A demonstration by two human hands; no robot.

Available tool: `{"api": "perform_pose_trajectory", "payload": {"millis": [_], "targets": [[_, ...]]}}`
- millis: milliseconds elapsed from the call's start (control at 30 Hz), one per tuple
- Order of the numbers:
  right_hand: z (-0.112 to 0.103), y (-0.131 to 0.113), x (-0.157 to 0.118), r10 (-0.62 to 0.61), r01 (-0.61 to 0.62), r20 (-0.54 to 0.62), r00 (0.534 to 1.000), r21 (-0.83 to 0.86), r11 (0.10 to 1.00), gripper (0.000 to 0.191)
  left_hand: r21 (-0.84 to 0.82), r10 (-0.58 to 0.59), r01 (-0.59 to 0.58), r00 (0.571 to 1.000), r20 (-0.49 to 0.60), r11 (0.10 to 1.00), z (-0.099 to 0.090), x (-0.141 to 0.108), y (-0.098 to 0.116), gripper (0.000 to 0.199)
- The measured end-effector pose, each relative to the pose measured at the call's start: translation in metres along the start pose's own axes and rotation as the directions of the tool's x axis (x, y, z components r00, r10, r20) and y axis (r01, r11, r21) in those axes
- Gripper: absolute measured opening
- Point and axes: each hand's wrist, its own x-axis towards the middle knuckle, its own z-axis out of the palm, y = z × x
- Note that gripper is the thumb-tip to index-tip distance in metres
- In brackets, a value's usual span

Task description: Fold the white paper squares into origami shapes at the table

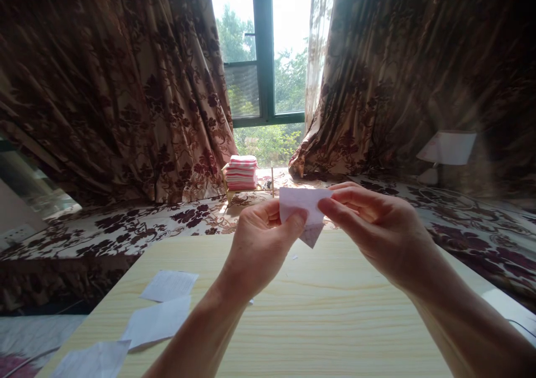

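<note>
A small piece of white paper is held up above the table, with a pointed, darker corner hanging below its straight upper part. My left hand grips it from the left, thumb pressed flat on its near face. At its right edge, my right hand pinches the paper between thumb and fingers. The fingers behind the paper are partly hidden. Below on the table lie tiny white scraps.
On the left of the pale wooden table lie three white paper sheets. Beyond it, a floral-covered ledge bears folded pink-and-white cloths and a white-shaded lamp. Patterned curtains flank the window.
</note>
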Motion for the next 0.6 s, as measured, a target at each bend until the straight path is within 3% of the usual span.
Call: {"api": "perform_pose_trajectory", "payload": {"millis": [600], "targets": [[-0.0029, 0.0020, 0.0008, 0.044, -0.049, 0.120, 0.992, 0.034, 0.998, 0.029, 0.046, -0.008, 0.006, 0.999, 0.031, 0.999, -0.0023, 0.0000, 0.0004, 0.020]]}}
